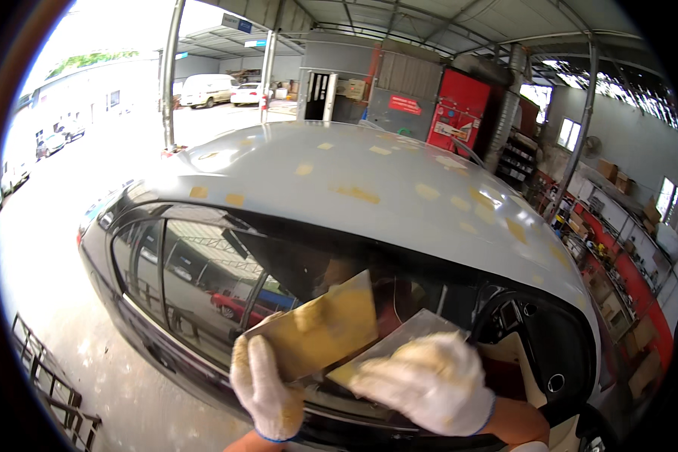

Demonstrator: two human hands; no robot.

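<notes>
My left hand (pixel 267 395), in a white work glove stained yellow, grips a flat rectangular board (pixel 346 320) by its near-left edge. Yellow putty (pixel 311 315) is smeared over the board, with a thicker lump at its middle. In my right hand (pixel 429 384), also gloved, is a flat, pale putty spreader (pixel 407 331), its edge close to the board; I cannot tell whether they touch. Both hands are in front of the car's side windows, below the roof. The grey car roof (pixel 279 177) carries several yellow putty patches (pixel 356 194).
The dark car door (pixel 147 331) runs along my front, and an open door area with a steering wheel (pixel 497 309) lies right. A black metal rack (pixel 49 384) stands lower left. Cluttered shelves (pixel 610 264) line the right wall. A red cabinet (pixel 458 109) and parked vehicles (pixel 207 90) are behind.
</notes>
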